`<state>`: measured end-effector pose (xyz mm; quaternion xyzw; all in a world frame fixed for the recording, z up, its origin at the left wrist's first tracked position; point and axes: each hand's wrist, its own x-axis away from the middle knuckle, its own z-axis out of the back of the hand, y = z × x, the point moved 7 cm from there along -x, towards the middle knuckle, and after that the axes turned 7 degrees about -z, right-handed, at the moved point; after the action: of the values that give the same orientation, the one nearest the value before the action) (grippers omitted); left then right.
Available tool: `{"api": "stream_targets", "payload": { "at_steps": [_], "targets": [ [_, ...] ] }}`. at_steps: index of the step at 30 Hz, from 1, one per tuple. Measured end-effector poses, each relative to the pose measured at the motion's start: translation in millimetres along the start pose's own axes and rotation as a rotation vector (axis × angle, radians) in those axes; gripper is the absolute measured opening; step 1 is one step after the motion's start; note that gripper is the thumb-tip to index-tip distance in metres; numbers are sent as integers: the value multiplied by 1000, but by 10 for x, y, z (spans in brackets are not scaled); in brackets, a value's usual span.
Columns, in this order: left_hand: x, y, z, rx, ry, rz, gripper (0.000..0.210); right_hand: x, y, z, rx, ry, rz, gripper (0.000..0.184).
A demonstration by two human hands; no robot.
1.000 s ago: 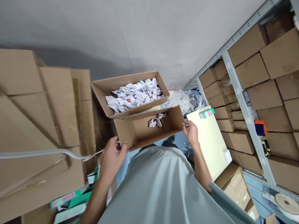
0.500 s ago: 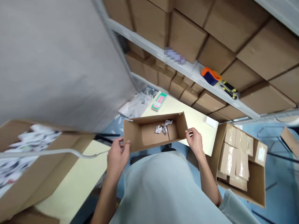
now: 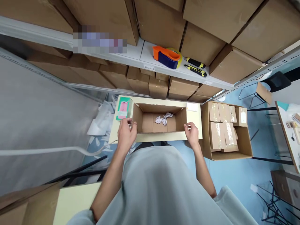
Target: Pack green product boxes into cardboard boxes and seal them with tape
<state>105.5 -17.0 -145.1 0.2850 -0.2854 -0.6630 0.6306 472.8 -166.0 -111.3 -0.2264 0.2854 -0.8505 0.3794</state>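
Note:
A long open cardboard box (image 3: pixel 137 120) rests on the pale yellow table (image 3: pixel 154 137) in front of me. Some crumpled printed paper (image 3: pixel 164 119) lies on its bottom, right of the middle. My left hand (image 3: pixel 126 134) is at the box's near left corner, thumb against the edge and fingers curled outside. At the opposite near corner, my right hand (image 3: pixel 192 134) has its thumb and curled fingers at the right end. A green box with a pink front (image 3: pixel 123 107) lies just beyond my left hand. A small white item (image 3: pixel 192 107) sits behind the right end.
A shelf above holds cartons, an orange and blue tape dispenser (image 3: pixel 167 57) and black and yellow utility knives (image 3: pixel 195 70). Right of the table, a large open carton (image 3: pixel 205 125) contains several taped boxes. A pale hose (image 3: pixel 70 150) crosses at left; loose paper (image 3: pixel 100 118) lies beyond it.
My view has turned toward the shelf and table. Both hands have brought the cardboard box forward and down onto the table, now squared with it. The paper stays inside.

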Motion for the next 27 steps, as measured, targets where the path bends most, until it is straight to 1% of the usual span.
{"api": "stream_targets", "payload": {
  "at_steps": [2, 4, 6, 7, 9, 10, 11, 13, 15, 17, 19, 21, 23, 25, 27],
  "targets": [
    [-96, -75, -61, 16, -43, 25, 21, -49, -2, -58, 29, -22, -38, 27],
    [-125, -155, -107, 42, -86, 44, 21, -75, -40, -102, 82, -35, -67, 25],
    [-108, -248, -142, 127, -133, 64, 26, -81, -185, -92, 146, 34, -35, 25],
    [-96, -303, -147, 199, -149, 76, 30, -75, -316, -78, 172, 95, 10, 28],
    [-98, -438, -112, 343, -146, 92, 40, -45, -688, -88, 192, 206, 139, 35],
    [-121, -526, -63, 388, -118, 95, 44, -29, -914, -136, 185, 224, 208, 37],
    [-160, -630, -1, 403, -78, 99, 47, -18, -1158, -220, 173, 211, 272, 37],
    [-271, -878, 127, 353, -3, 125, 50, -10, -1671, -468, 152, 131, 382, 35],
    [-401, -1140, 201, 262, 27, 182, 55, -17, -2171, -796, 159, 32, 476, 33],
    [-524, -1355, 202, 178, 15, 242, 64, -37, -2604, -1181, 195, -71, 557, 32],
    [-625, -1489, 139, 123, -16, 290, 76, -73, -2933, -1594, 264, -173, 607, 31],
    [-697, -1556, 22, 97, -71, 340, 86, -113, -3163, -1988, 348, -257, 627, 32],
    [-745, -1581, -104, 96, -123, 388, 92, -139, -3316, -2316, 426, -316, 633, 35],
    [-780, -1582, -191, 121, -132, 415, 94, -144, -3412, -2553, 486, -351, 641, 35],
    [-803, -1581, -227, 160, -107, 420, 89, -138, -3460, -2693, 529, -370, 647, 35]
  ]
}}
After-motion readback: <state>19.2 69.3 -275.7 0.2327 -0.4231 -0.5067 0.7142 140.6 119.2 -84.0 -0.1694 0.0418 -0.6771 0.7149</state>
